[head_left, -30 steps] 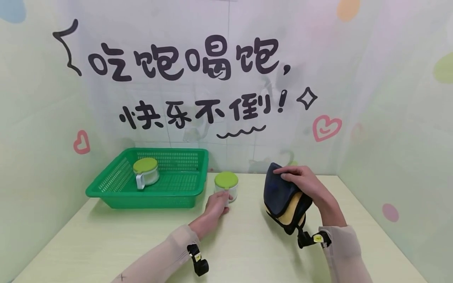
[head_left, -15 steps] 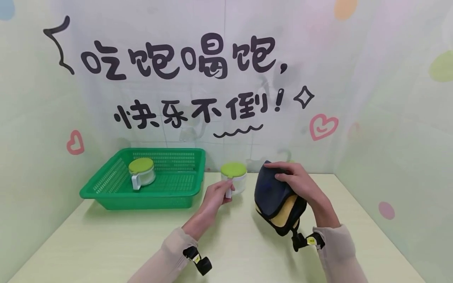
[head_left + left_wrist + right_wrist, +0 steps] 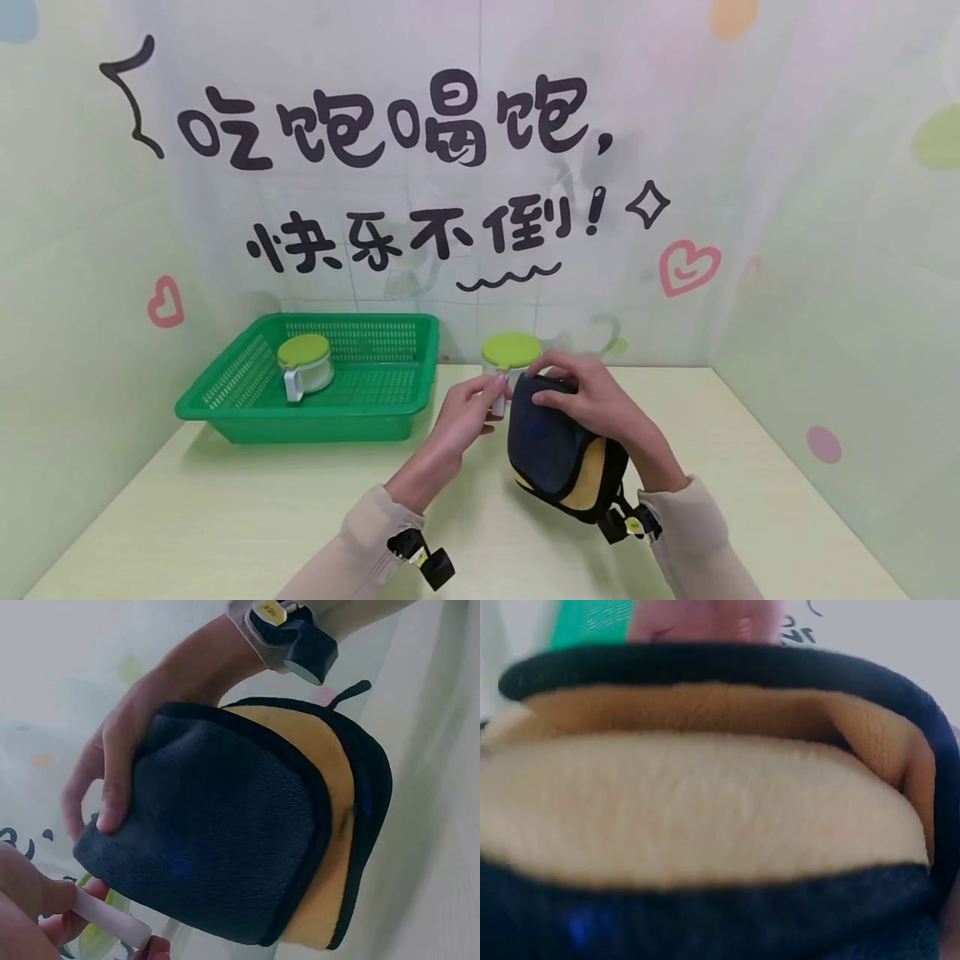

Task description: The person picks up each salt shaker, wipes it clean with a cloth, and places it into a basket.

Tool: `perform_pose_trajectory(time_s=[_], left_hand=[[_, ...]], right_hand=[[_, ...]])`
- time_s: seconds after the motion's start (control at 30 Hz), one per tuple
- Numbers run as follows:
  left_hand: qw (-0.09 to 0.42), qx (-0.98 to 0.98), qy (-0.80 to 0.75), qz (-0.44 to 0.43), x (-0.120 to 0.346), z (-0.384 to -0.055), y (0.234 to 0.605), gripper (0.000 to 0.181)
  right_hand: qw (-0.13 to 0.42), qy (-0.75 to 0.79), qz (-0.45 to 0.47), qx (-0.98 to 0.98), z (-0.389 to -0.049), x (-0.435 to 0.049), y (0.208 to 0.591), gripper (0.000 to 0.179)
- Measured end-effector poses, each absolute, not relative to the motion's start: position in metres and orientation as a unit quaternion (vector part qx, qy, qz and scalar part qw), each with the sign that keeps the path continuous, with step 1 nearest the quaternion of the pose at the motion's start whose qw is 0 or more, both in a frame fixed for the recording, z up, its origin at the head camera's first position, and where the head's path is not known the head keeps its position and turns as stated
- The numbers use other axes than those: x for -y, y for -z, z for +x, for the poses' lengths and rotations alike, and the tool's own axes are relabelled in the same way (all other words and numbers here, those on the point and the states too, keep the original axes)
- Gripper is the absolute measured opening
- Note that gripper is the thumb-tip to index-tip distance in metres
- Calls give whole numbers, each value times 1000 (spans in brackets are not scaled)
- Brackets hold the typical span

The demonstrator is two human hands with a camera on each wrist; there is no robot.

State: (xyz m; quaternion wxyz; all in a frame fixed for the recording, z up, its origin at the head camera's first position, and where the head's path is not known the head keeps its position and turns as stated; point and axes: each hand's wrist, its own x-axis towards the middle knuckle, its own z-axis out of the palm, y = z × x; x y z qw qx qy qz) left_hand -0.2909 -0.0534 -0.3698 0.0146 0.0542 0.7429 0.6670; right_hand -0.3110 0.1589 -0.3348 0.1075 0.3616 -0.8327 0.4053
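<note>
In the head view, a clear jar with a green lid (image 3: 512, 350) stands up at the middle, its lower part hidden behind the cloth and fingers. My left hand (image 3: 467, 410) grips the jar's white handle (image 3: 112, 919), which the left wrist view shows between thumb and fingers. A folded cloth (image 3: 543, 442), navy outside and yellow inside with black edging, hangs from my right hand (image 3: 600, 396). Thumb and fingers pinch its top edge, close beside the jar. The cloth's yellow folds fill most of the right wrist view.
A green plastic basket (image 3: 315, 429) sits at the back left of the pale table (image 3: 247, 500). Inside it stands a second green-lidded jar (image 3: 306, 367) with a white handle. Printed sheets rise behind and at both sides.
The gripped jar has risen and shifted right with my left hand. My right hand has brought the cloth leftward, so it now overlaps the jar in the head view.
</note>
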Motion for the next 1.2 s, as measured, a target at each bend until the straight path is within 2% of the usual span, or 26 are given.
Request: perform_pose_trajectory(time_s=[0.33,0.43,0.8,1.03,1.2], left_hand=[[0,-772,-633,56,53,-280,357,36],[-5,-773,-632,58,53,-280,358,37],[-13,-747,-663,59,60,-283,352,36],[20,-727,-682,70,64,-283,350,35],[22,-726,-684,72,66,-286,351,35]], right_hand=[[247,-359,327,838,-307,-143,342,14],[270,-343,320,841,-307,-139,346,11],[218,-285,321,877,-308,-130,360,7],[183,-281,299,893,-306,-137,356,7],[210,-289,306,883,-310,-140,352,7]])
